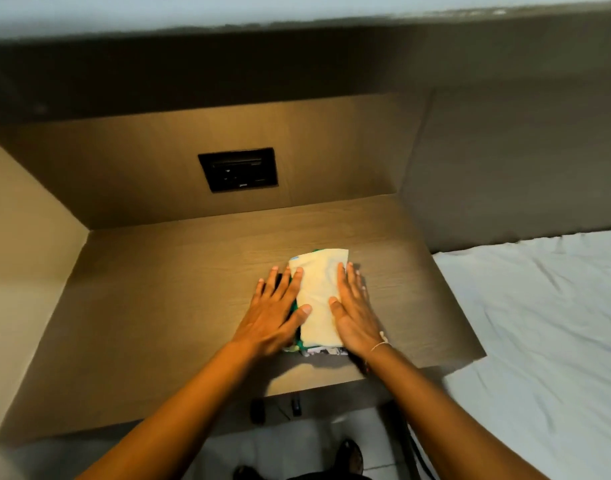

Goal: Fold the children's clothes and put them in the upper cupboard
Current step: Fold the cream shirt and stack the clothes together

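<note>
A small stack of folded children's clothes (320, 299) lies on the wooden desk top (158, 306). A pale yellow piece is on top, with green and patterned pieces showing beneath at the near edge. My left hand (276, 313) lies flat with fingers spread on the stack's left side. My right hand (354, 310) lies flat on its right side, a thin string around the wrist. Both palms press down; neither grips the cloth. No upper cupboard is in view.
A black socket panel (238, 169) sits in the wooden back wall. A wood side panel (23, 237) bounds the desk on the left. A bed with a white sheet (539, 323) adjoins on the right. Below the desk edge are tiled floor and my feet (349, 455).
</note>
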`<action>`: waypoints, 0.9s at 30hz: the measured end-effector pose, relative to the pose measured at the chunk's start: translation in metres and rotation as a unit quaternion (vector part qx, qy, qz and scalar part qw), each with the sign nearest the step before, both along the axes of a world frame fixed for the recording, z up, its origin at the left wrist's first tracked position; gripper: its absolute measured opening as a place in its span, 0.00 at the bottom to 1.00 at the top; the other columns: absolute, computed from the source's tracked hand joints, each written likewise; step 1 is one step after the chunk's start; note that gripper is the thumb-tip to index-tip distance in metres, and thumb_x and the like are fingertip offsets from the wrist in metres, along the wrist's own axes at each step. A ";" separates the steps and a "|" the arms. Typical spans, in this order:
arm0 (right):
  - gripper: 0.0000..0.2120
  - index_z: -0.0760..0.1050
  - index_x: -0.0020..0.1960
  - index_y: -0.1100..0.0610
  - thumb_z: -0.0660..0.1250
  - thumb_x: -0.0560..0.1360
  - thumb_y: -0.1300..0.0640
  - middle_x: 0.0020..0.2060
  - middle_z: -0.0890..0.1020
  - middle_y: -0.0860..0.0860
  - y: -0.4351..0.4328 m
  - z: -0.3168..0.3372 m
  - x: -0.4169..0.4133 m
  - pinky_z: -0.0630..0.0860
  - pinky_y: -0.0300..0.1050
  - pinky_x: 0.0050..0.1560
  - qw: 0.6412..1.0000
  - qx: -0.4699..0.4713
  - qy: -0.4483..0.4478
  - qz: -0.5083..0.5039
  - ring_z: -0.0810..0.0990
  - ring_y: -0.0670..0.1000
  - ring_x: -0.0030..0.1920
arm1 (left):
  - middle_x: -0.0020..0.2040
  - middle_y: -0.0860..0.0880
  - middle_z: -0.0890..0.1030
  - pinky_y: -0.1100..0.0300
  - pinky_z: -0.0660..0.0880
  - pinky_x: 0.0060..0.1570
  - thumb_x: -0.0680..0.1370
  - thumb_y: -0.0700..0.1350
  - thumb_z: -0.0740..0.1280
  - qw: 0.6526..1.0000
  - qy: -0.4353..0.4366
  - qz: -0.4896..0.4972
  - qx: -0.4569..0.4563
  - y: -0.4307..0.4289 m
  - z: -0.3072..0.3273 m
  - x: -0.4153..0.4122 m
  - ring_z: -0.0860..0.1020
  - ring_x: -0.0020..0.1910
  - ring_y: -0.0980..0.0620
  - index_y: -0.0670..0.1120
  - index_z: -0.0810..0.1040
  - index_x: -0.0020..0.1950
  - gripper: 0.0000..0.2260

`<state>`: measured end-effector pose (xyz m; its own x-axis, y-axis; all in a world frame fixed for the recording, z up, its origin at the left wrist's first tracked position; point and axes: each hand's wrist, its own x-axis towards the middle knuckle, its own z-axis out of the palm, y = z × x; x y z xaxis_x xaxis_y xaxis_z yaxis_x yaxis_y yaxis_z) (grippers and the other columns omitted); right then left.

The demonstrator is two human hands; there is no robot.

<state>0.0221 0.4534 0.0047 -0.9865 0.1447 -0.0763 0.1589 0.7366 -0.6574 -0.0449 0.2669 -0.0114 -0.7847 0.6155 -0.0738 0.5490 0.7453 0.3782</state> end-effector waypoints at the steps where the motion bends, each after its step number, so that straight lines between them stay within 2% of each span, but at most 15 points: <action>1: 0.31 0.35 0.77 0.50 0.51 0.83 0.55 0.77 0.37 0.52 -0.018 -0.001 -0.005 0.34 0.44 0.75 1.000 -0.002 0.002 0.011 0.34 0.49 0.76 | 0.79 0.52 0.39 0.49 0.34 0.74 0.77 0.70 0.38 1.000 0.006 0.011 -0.005 -0.021 0.000 -0.002 0.32 0.76 0.52 0.62 0.30 0.75 0.31; 6: 0.32 0.33 0.77 0.49 0.50 0.82 0.54 0.78 0.37 0.50 -0.097 -0.004 -0.022 0.34 0.46 0.75 0.998 -0.019 0.003 0.054 0.34 0.50 0.77 | 0.78 0.52 0.39 0.47 0.34 0.74 0.76 0.71 0.37 0.997 0.009 0.071 -0.019 -0.101 -0.001 -0.004 0.33 0.77 0.52 0.63 0.29 0.74 0.31; 10: 0.31 0.33 0.77 0.48 0.49 0.82 0.51 0.78 0.37 0.50 -0.121 0.000 -0.029 0.36 0.51 0.76 0.997 -0.016 -0.009 0.070 0.35 0.51 0.77 | 0.78 0.52 0.38 0.47 0.35 0.74 0.75 0.72 0.37 0.995 -0.011 0.093 -0.025 -0.127 0.003 -0.005 0.37 0.78 0.50 0.63 0.29 0.74 0.31; 12: 0.31 0.35 0.78 0.48 0.49 0.82 0.47 0.78 0.39 0.48 -0.121 0.004 -0.025 0.39 0.53 0.77 0.999 -0.018 -0.004 0.050 0.38 0.50 0.78 | 0.79 0.52 0.39 0.44 0.42 0.75 0.75 0.72 0.39 0.993 -0.011 0.121 -0.012 -0.127 0.006 -0.003 0.42 0.79 0.48 0.64 0.31 0.75 0.32; 13: 0.31 0.37 0.78 0.48 0.50 0.82 0.45 0.79 0.42 0.48 -0.118 0.006 -0.021 0.43 0.54 0.77 1.000 -0.019 0.002 0.018 0.42 0.51 0.78 | 0.80 0.51 0.43 0.41 0.48 0.74 0.75 0.71 0.41 0.988 -0.013 0.155 -0.001 -0.124 0.007 0.000 0.48 0.79 0.47 0.63 0.34 0.76 0.33; 15: 0.33 0.45 0.79 0.50 0.55 0.80 0.42 0.78 0.53 0.51 -0.112 0.013 -0.015 0.52 0.55 0.75 0.997 -0.024 -0.011 -0.074 0.52 0.55 0.77 | 0.79 0.48 0.57 0.40 0.59 0.69 0.77 0.69 0.45 0.963 -0.034 0.268 0.018 -0.117 0.009 0.005 0.60 0.74 0.44 0.59 0.42 0.79 0.33; 16: 0.34 0.48 0.79 0.51 0.57 0.79 0.41 0.77 0.57 0.54 -0.110 0.016 -0.013 0.55 0.55 0.73 0.993 -0.035 -0.039 -0.110 0.56 0.57 0.75 | 0.77 0.45 0.62 0.42 0.62 0.68 0.78 0.68 0.47 0.942 -0.060 0.328 0.029 -0.110 0.010 0.006 0.63 0.72 0.42 0.56 0.46 0.80 0.33; 18: 0.35 0.49 0.79 0.53 0.59 0.78 0.42 0.75 0.60 0.57 -0.113 0.022 -0.017 0.57 0.54 0.71 0.982 -0.074 -0.108 -0.138 0.58 0.60 0.74 | 0.74 0.42 0.67 0.44 0.65 0.67 0.80 0.65 0.50 0.904 -0.127 0.403 0.070 -0.092 0.014 0.007 0.67 0.70 0.39 0.51 0.51 0.80 0.32; 21: 0.38 0.47 0.79 0.57 0.62 0.78 0.43 0.75 0.60 0.60 -0.126 0.029 -0.026 0.58 0.54 0.72 0.973 -0.090 -0.162 -0.139 0.59 0.63 0.74 | 0.70 0.41 0.72 0.43 0.69 0.66 0.81 0.60 0.51 0.875 -0.181 0.429 0.134 -0.062 0.024 0.011 0.72 0.66 0.38 0.49 0.60 0.76 0.26; 23: 0.40 0.48 0.78 0.60 0.64 0.77 0.44 0.74 0.62 0.62 -0.130 0.031 -0.032 0.60 0.53 0.72 0.968 -0.102 -0.171 -0.150 0.62 0.63 0.73 | 0.70 0.41 0.72 0.43 0.68 0.66 0.82 0.57 0.50 0.862 -0.187 0.452 0.134 -0.051 0.030 0.012 0.71 0.66 0.39 0.49 0.61 0.76 0.24; 25: 0.38 0.54 0.75 0.62 0.66 0.75 0.45 0.70 0.68 0.63 -0.127 0.034 -0.036 0.66 0.54 0.69 0.959 -0.139 -0.186 -0.162 0.68 0.63 0.69 | 0.69 0.41 0.73 0.44 0.69 0.65 0.82 0.56 0.50 0.852 -0.195 0.464 0.146 -0.046 0.037 0.010 0.72 0.65 0.39 0.50 0.61 0.76 0.23; 27: 0.31 0.62 0.69 0.61 0.66 0.74 0.45 0.66 0.74 0.61 -0.122 0.038 -0.037 0.71 0.53 0.64 0.948 -0.184 -0.199 -0.169 0.73 0.63 0.64 | 0.66 0.43 0.75 0.44 0.74 0.61 0.83 0.55 0.51 0.843 -0.211 0.459 0.185 -0.044 0.040 0.009 0.76 0.60 0.42 0.53 0.62 0.75 0.21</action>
<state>-0.0149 0.3310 0.0428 -0.7709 0.3397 -0.5387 0.6342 0.3318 -0.6984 -0.0355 0.2230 0.0284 -0.8944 -0.1953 -0.4024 -0.4374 0.5702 0.6953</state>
